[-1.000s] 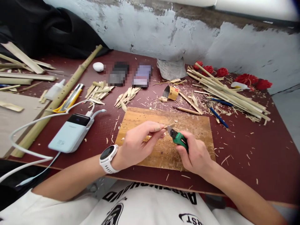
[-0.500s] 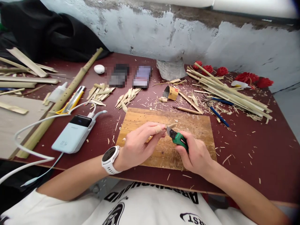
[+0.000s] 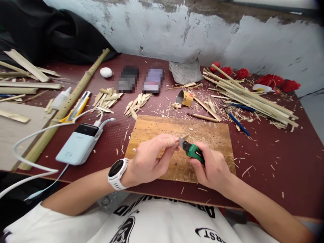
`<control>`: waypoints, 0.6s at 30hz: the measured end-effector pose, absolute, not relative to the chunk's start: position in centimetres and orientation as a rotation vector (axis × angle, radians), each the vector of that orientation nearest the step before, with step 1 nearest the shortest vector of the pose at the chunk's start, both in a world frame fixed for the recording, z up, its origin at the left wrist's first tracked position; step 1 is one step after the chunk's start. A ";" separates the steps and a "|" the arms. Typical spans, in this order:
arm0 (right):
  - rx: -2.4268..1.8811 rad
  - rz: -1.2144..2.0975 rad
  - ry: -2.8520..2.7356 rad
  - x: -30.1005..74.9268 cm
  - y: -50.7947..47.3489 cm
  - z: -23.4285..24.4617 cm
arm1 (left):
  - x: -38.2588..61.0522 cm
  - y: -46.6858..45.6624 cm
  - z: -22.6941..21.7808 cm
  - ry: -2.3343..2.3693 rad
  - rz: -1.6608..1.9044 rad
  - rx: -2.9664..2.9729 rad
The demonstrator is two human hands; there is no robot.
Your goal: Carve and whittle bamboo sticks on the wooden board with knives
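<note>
My left hand (image 3: 154, 157) pinches a small bamboo piece (image 3: 186, 136) between thumb and fingertips, and most of that piece is hidden by the fingers and the blade. My right hand (image 3: 212, 165) is wrapped round a green utility knife (image 3: 194, 152). Its blade lies against or just beside the bamboo, close to my left fingertips; actual contact is hard to tell. Both hands are over a worn wooden board (image 3: 215, 135) on the dark red table.
Beyond the board lie a sandpaper roll (image 3: 187, 98), shavings and blue-handled pliers (image 3: 238, 124). Bamboo strips (image 3: 250, 98) and red roses (image 3: 270, 80) are at the right. A power bank (image 3: 78, 145), a yellow cutter (image 3: 79, 106) and a long bamboo pole (image 3: 84, 82) lie left.
Both hands stay nearly in place. The knife blade and the bamboo piece have shifted only slightly, and the camera view has moved a little.
</note>
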State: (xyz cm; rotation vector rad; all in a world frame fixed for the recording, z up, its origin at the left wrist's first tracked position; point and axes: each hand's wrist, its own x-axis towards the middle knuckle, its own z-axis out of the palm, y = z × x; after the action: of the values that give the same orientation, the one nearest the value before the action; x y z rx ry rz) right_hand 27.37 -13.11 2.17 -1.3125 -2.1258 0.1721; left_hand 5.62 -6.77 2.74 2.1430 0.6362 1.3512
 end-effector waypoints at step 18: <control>-1.448 -0.205 -2.189 28.6 -12.2 2.3 | 5.4 -6.5 3.5 0.771 1.188 2.095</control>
State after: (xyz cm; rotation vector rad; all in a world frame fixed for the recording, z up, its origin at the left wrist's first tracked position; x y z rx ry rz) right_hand 28.64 -12.22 2.30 -1.4479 -2.1895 -0.2053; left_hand 5.39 -6.49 3.47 2.0953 0.7712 1.1879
